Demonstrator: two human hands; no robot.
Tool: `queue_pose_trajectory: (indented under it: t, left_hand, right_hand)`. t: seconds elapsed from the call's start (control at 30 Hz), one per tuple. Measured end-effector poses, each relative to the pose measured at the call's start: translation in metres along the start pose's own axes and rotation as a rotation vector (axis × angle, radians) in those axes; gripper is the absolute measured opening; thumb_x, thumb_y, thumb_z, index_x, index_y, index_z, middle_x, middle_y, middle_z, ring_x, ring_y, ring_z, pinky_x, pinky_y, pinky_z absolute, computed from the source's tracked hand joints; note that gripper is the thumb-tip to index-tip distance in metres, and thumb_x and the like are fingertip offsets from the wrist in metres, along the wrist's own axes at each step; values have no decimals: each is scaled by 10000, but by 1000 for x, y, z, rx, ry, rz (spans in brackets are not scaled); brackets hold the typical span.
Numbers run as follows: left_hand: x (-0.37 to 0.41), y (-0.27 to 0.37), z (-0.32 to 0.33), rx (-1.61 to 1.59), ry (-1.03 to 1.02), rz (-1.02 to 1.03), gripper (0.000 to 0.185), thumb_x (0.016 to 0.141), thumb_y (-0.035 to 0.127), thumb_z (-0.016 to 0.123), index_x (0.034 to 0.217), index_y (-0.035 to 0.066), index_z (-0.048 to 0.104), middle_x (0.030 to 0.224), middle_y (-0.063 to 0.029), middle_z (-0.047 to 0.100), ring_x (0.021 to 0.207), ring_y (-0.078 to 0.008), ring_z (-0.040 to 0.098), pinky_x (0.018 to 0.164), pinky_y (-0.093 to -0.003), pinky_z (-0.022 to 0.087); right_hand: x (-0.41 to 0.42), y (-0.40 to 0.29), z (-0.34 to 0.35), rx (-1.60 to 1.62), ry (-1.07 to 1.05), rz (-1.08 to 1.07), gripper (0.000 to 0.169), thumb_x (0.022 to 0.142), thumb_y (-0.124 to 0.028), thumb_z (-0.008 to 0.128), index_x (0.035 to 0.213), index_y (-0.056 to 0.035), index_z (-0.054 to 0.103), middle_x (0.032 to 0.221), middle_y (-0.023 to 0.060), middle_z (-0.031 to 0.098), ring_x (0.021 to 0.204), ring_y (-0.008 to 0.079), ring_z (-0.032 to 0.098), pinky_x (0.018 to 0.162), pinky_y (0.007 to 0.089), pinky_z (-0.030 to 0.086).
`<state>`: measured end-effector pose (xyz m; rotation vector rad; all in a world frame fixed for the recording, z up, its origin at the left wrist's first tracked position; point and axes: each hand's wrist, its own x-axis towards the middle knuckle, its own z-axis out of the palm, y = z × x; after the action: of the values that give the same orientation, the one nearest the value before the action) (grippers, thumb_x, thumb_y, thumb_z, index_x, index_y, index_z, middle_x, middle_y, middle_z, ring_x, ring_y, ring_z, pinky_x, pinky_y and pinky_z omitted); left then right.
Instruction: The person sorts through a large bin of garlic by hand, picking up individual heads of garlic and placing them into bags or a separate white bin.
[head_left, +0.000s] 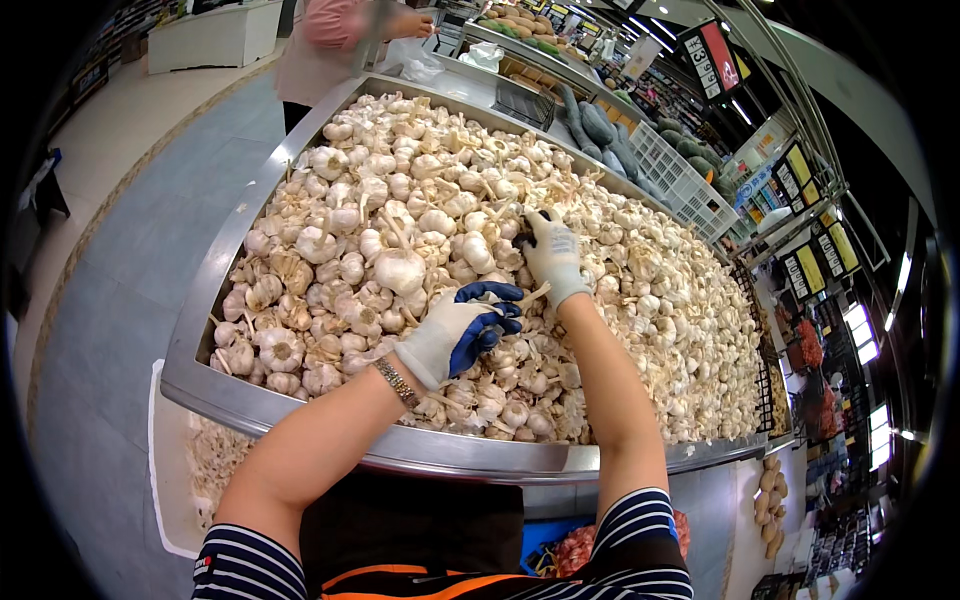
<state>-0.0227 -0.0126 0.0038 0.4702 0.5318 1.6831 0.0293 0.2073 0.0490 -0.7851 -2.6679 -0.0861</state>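
Note:
A broad heap of garlic bulbs (401, 270) fills a metal-edged display bin (450, 454) in front of me. My left hand (465, 330), in a white glove with blue-coated palm and fingers, is over the near middle of the heap with its fingers curled; a garlic stem (537, 295) pokes out beside its fingertips, and the fingers hide most of whatever they hold. Farther off and to the right, my right hand (553, 251), in a white glove with dark fingertips, reaches down onto the bulbs, its fingers bent. Whether it grips a bulb cannot be seen.
A white tub (169, 480) with garlic scraps stands on the floor at the left. A person in pink (322, 45) stands beyond the bin's far left corner. Behind the bin are a white plastic crate (679, 180) and wax gourds (596, 124); price signs (709, 60) hang at the right.

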Motion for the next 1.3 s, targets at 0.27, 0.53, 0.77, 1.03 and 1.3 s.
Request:
queue_pose_trajectory:
  t: [0.27,0.53,0.77,1.03,1.3]
  left_hand:
    - [3,-1,-3,-64,2,-1,263,989,58,517,1237,31,598,998,-69,661,875,-155,655,587,-170,470]
    - [4,-2,-2,-138,-19,-19,288,1017,191,543,1291,106,574,1116,-22,663,1013,-173,653,687,-217,544]
    - [-4,7,20,-40,-96,-30,233,1024,336,542,1198,200,617,979,53,669,776,-83,628,623,-237,518]
    - [9,-2,-2,-22,-26,-31,286,1043,386,482,1178,183,631,933,50,697,795,-88,654,623,-231,517]
    - [11,-2,-10,-274,34,-101,346,1020,361,529,1259,122,607,1038,-95,699,818,-214,689,516,-243,518]
  right_hand:
    - [0,33,-2,1274,242,333,247,877,53,578,1111,32,651,890,85,679,641,171,620,562,311,526]
    - [-82,-26,-88,940,-38,129,281,791,29,605,1067,32,661,888,98,697,749,211,652,742,318,546]
    - [-106,-52,-76,412,-155,-169,387,790,-29,648,1173,-13,593,1086,212,638,1037,397,600,896,447,482]
    - [-95,-65,-97,352,-379,-274,465,836,-160,688,1251,-8,544,1088,223,656,1054,369,628,931,422,492]
    - [-37,-24,-122,972,-355,199,363,961,-123,602,1300,2,575,1070,102,687,753,161,686,618,282,570]
